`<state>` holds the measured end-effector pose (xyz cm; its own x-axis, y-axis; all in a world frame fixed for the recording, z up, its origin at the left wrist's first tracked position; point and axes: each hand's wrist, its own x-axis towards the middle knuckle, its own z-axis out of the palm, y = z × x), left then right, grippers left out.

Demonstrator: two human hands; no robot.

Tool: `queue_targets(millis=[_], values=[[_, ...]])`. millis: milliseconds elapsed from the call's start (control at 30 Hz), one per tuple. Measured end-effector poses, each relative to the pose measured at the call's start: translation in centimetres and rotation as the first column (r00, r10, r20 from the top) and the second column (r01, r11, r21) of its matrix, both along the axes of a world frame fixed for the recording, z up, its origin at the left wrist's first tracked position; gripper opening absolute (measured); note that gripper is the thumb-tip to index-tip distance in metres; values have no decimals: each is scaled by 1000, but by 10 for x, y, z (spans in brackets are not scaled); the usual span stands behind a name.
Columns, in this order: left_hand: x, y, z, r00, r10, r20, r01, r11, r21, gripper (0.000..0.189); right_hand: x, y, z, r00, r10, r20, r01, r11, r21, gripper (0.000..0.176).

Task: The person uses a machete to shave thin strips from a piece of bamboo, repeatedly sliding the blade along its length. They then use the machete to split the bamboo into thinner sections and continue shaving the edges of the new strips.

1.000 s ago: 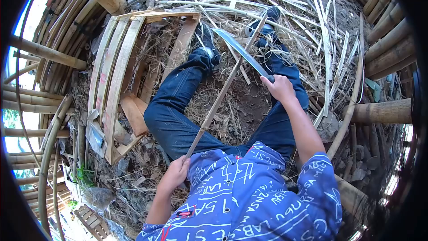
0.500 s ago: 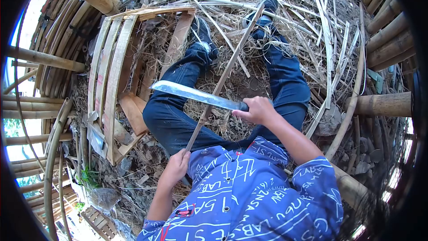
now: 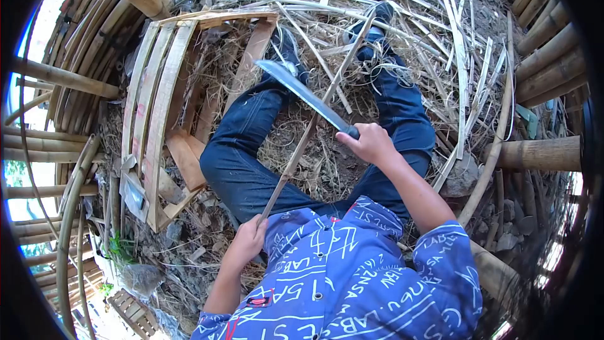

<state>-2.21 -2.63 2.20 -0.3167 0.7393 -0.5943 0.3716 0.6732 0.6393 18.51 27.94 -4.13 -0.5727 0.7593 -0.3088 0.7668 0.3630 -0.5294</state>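
In the head view, the knife (image 3: 299,90) is being held farther up the strip (image 3: 291,167) than in the frame just before, and its blade is now being slanted more steeply, with the tip being pointed toward the left shoe (image 3: 286,47). The strip is being kept in nearly the same slant by the left hand (image 3: 247,240).

Most of the knife's handle is being covered by the right hand (image 3: 371,143), and the near end of the strip is being hidden by the left fingers. Part of the strip is being crossed over by the blade, so whether any cut is being made there cannot be told. The far end of the strip, near the right shoe (image 3: 381,12), is being blurred into the scattered slats (image 3: 458,56). The outer edges of the view are being cut off by a dark round border.

The left hand is being kept closed around the strip's near end, beside the shirt (image 3: 340,271). The right hand is being kept closed on the knife, to the right of the strip and apart from it. The strip is being held up between the legs.
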Motion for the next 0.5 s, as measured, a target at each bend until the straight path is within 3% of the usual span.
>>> queue_targets(millis=[100, 233, 300, 500], values=[[-3, -5, 0, 1000, -25, -9, 25, 1000, 18, 23, -8, -13, 6, 995, 95, 8, -95, 995, 21, 67], [-3, -13, 12, 999, 0, 41, 2, 999, -47, 24, 3, 18, -11, 995, 60, 79, -73, 983, 166, 66], [-3, -16, 14, 998, 19, 62, -14, 998, -68, 25, 11, 45, -13, 991, -87, 105, 79, 994, 74, 64], [-2, -21, -3, 996, -6, 84, 4, 1000, 28, 25, 15, 65, -7, 989, -51, 141, 24, 982, 190, 70]])
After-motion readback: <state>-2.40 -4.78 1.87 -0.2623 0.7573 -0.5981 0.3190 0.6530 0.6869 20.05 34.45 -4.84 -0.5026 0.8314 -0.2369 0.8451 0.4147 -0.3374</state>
